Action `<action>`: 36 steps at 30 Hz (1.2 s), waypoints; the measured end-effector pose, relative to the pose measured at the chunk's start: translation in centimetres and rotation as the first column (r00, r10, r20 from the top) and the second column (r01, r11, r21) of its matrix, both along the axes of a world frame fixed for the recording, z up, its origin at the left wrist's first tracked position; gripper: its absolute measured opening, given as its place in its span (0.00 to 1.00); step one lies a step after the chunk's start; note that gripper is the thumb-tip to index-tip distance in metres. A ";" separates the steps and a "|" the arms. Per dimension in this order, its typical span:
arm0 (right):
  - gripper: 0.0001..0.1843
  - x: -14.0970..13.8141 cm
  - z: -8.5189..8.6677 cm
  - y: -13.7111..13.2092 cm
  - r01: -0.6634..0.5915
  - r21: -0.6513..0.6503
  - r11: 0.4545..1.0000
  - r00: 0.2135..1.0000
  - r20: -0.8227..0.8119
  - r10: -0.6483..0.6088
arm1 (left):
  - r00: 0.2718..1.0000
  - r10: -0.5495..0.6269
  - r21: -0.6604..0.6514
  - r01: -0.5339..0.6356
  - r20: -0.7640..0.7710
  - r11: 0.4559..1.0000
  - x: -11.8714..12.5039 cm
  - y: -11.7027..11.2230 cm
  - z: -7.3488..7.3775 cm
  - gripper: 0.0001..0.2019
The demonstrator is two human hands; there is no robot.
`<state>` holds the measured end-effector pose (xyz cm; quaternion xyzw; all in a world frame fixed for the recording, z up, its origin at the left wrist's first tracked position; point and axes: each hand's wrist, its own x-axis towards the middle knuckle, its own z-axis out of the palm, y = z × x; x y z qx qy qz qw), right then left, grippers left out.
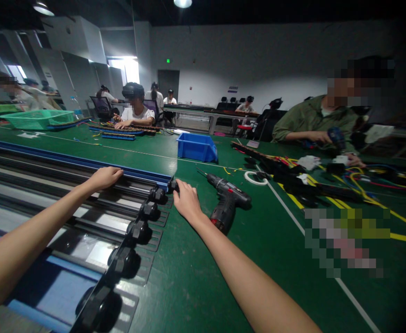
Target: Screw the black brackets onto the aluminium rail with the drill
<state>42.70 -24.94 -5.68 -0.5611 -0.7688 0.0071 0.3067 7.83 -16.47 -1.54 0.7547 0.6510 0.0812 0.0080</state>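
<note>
Long blue-and-black rails (143, 174) lie side by side on the left of the green table, with black cable glands (140, 231) and slotted black brackets along their right ends. My left hand (106, 178) is closed over the farthest rail, its fingertips hidden. At that rail's right end, my right hand (188, 200) has its fingers curled against the last black cable gland (172, 185). Just right of this hand a black-and-red cordless drill (227, 199) lies on its side, its bit pointing away to the left.
A blue bin (196, 147) stands beyond the drill, and a green basket (41, 119) sits at far left. On the right, black parts and yellow cables (327, 196) spread before a co-worker (307, 122) holding a drill. Another person (136, 111) sits across the table (185, 277).
</note>
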 end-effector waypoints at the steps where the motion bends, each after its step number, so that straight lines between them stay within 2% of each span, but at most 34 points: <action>1: 0.25 0.0 0.0 0.0 -0.014 -0.004 1.000 1.000 0.005 0.014 | 1.000 -0.002 0.001 0.002 -0.005 1.000 -0.1 0.1 0.0 0.27; 6: 0.26 0.1 -0.2 0.0 -0.052 -0.004 0.999 0.999 -0.003 0.052 | 1.000 -0.010 0.005 0.010 -0.005 1.000 -0.2 0.3 -0.2 0.27; 25: 0.26 0.1 0.0 -0.1 -0.039 -0.031 0.999 0.998 -0.056 0.037 | 1.000 -0.004 -0.001 0.004 0.021 1.000 0.4 -0.5 0.5 0.26; 36: 0.28 0.1 0.0 -0.2 -0.061 -0.017 0.998 0.997 -0.043 0.060 | 1.000 -0.001 -0.007 0.001 0.011 1.000 0.0 0.2 -0.1 0.26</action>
